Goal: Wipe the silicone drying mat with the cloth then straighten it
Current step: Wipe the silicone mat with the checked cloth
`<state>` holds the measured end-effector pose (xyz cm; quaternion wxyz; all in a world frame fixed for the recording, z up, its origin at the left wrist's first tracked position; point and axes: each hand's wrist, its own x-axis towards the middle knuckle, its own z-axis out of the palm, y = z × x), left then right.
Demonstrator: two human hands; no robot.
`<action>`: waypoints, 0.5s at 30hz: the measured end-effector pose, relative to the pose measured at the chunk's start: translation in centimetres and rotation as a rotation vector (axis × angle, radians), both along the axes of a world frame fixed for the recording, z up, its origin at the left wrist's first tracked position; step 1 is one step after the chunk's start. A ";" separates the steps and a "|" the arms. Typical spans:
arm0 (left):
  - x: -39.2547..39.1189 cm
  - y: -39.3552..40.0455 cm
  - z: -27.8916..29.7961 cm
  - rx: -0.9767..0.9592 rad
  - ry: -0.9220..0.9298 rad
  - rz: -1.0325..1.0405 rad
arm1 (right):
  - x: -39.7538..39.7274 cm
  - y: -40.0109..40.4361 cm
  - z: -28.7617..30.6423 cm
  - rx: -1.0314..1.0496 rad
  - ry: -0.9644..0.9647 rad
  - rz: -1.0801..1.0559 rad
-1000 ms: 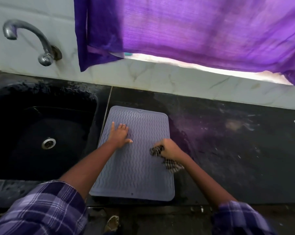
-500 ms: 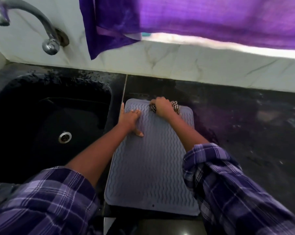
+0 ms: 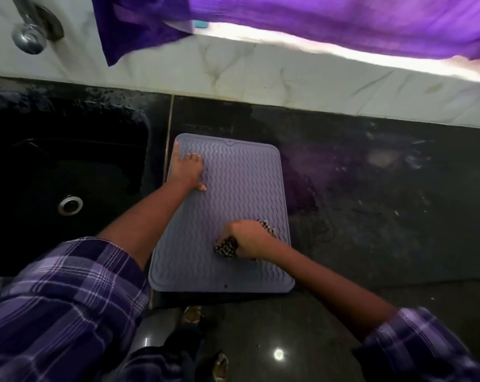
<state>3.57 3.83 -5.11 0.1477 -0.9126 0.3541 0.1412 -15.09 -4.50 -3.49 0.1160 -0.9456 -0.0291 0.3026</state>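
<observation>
Midway, by the look of it: one silicone drying mat [image 3: 233, 188] lies flat on the dark counter [image 3: 371, 216] beside the sink [image 3: 54, 175], wiping under way, straightening not yet done. Left hand [image 3: 188, 168] presses its far-left corner, fingers straight and spread; right hand [image 3: 248, 238] grips one bunched checked cloth [image 3: 226, 248] near the mat's front right (two hands, one cloth).

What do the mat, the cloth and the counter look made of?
Mat: likely silicone, matte grey-lilac, wavy moulded ribs. Cloth, bunched in the right hand: soft checked woven fabric. Counter: dark polished stone, probably granite, glossy and smeared.
</observation>
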 end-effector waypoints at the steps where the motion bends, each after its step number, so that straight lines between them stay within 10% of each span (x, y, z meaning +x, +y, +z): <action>1: -0.9 0.0 0.2 0.020 -0.019 -0.021 | -0.4 -0.2 0.2 0.017 0.020 0.018; 9: -9.0 0.7 1.1 0.101 0.184 0.037 | -3.2 -1.5 0.2 -0.135 -0.247 -0.212; 15: -11.2 2.3 -0.1 0.146 0.038 -0.030 | -9.3 0.7 0.3 -0.121 -0.081 -0.006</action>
